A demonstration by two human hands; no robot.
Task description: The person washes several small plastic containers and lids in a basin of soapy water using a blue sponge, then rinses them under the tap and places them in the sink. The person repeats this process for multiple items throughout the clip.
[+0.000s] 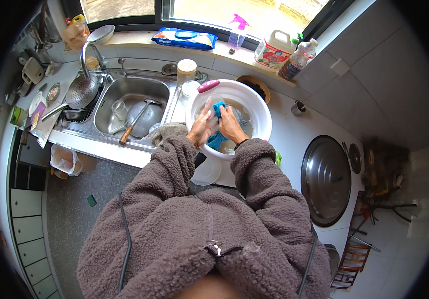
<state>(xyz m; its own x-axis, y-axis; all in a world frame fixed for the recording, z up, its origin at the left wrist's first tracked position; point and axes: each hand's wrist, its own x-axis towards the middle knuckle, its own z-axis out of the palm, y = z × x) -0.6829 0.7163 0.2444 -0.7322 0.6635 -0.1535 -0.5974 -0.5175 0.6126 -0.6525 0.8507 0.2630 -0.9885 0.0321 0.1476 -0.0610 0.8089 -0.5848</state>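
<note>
A white plastic basin (263,121) of cloudy water (249,129) stands on the counter before me. Over it, my left hand (201,126) grips a see-through object (219,98), perhaps a plastic lid or container; its full shape is hard to make out. My right hand (231,125) is closed on a blue cloth (218,108), pressed against that object. More blue cloth (215,141) hangs below the hands, down to the water. A pink spotted grip (208,86) lies at the basin's far left rim.
Left of the basin, a steel sink (145,88) holds a wok ladle (135,121) and a metal bowl (150,116). A grey rag (169,132) lies at its edge. A jar (186,71) stands behind. At right are a metal cup (298,108) and a large pot lid (326,181).
</note>
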